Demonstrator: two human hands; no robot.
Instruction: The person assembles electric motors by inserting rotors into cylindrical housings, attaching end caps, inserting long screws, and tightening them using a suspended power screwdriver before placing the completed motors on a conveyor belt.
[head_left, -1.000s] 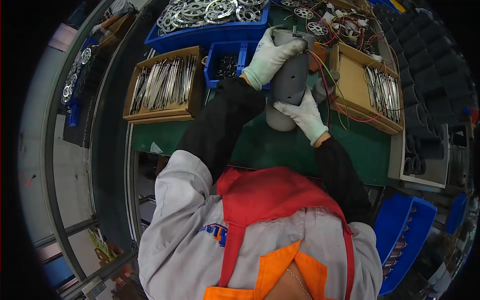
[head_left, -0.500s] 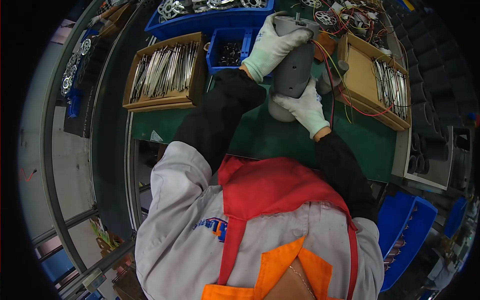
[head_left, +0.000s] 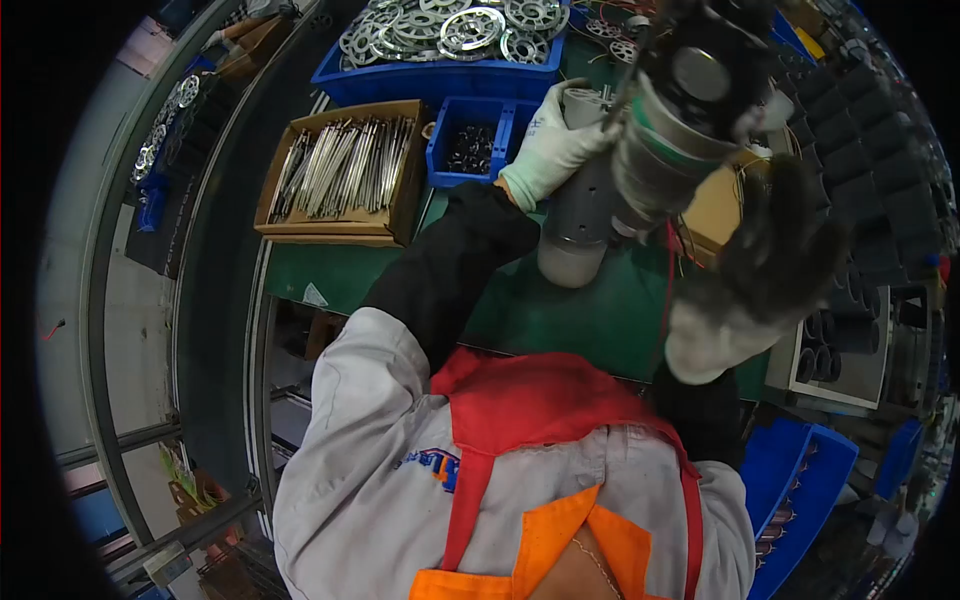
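My left hand (head_left: 555, 145), in a white work glove, is wrapped round the upper part of a dark grey cylindrical housing (head_left: 580, 210). The housing leans over the green bench, its lighter rounded end toward me and a metal end with a shaft at the top. Close to the camera, a blurred black-and-grey cylindrical device (head_left: 680, 125) with a green band hides part of the left fingertips and the housing's right side. My right hand (head_left: 755, 280), gloved with a dark palm, is raised to the right of it. Its fingers look spread, though smeared by motion, and nothing shows in them.
Left of the housing stand a cardboard box of metal rods (head_left: 345, 165) and a blue bin of small black parts (head_left: 470, 145). Behind them, a blue crate (head_left: 440, 82) holds metal rings. Dark tubes (head_left: 865, 170) are stacked at right, beside another cardboard box (head_left: 712, 208).
My right hand has let go of the housing's lower part and moved right and up toward the camera. The banded cylindrical device has come into view. My left hand keeps its hold.
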